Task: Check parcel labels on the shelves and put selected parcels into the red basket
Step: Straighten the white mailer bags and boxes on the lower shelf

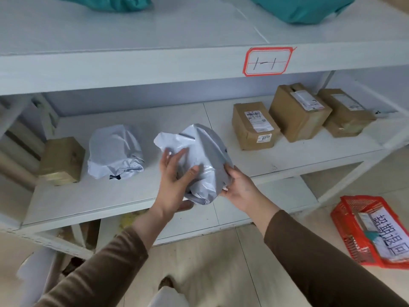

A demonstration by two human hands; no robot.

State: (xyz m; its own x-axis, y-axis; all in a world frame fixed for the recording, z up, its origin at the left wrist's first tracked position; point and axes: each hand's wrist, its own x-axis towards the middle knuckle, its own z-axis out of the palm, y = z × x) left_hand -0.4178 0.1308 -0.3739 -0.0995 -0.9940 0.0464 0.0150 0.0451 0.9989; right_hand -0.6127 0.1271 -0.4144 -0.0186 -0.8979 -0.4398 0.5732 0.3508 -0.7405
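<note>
Gripping the grey bag (199, 156) in my left hand (174, 180) and right hand (239, 187) mid-frame, I hunt its label; next, the red basket (354, 238) lower right, perhaps.

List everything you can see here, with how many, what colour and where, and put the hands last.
Held bag parcel: one, grey-white, above the middle shelf's front edge, in both hands.
Bag parcel: one, grey-white, on the middle shelf, left of the held one.
Cardboard boxes: four, brown, on the middle shelf; one at the left end, three at the right.
Teal bags: two, on the top shelf.
Shelf tag: one, white with red border, on the top shelf's front edge.
Basket: one, red, on the floor at right, a paper sign inside.
Left hand: holds the bag's left side.
Right hand: holds its right side.
</note>
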